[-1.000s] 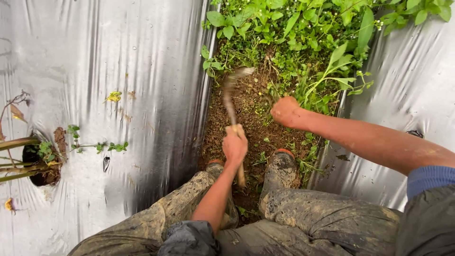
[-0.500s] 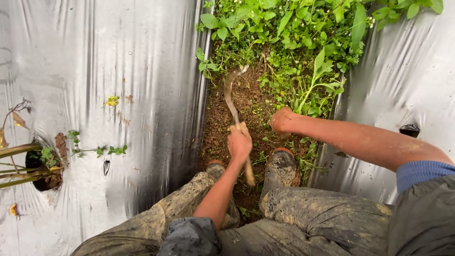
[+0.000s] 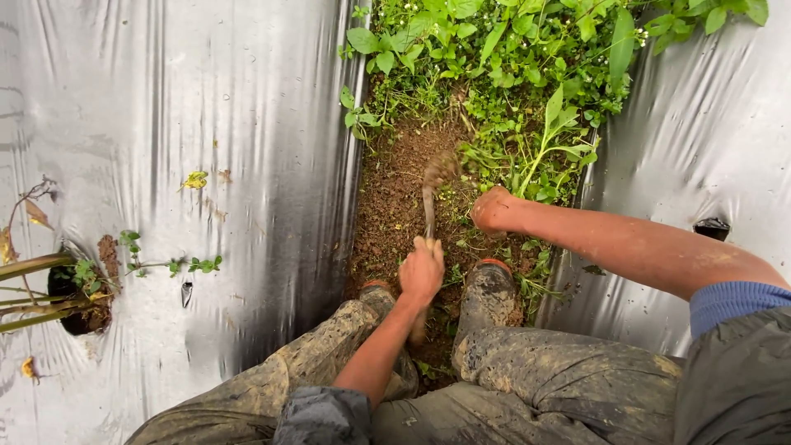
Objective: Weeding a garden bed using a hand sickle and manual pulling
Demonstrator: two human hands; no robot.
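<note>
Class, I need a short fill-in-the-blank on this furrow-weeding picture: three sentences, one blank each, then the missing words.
1. The left hand grips the handle of a small ____.
2. The right hand is closed at the base of the green ____ by the furrow's right edge.
3. Silver ____ sheeting covers the beds on both sides of the bare soil.

Missing words: hoe; weeds; plastic

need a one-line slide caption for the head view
Left hand grips a short hoe over the soil furrow between silver mulch sheets; right hand, closed, sits beside weeds.
</note>
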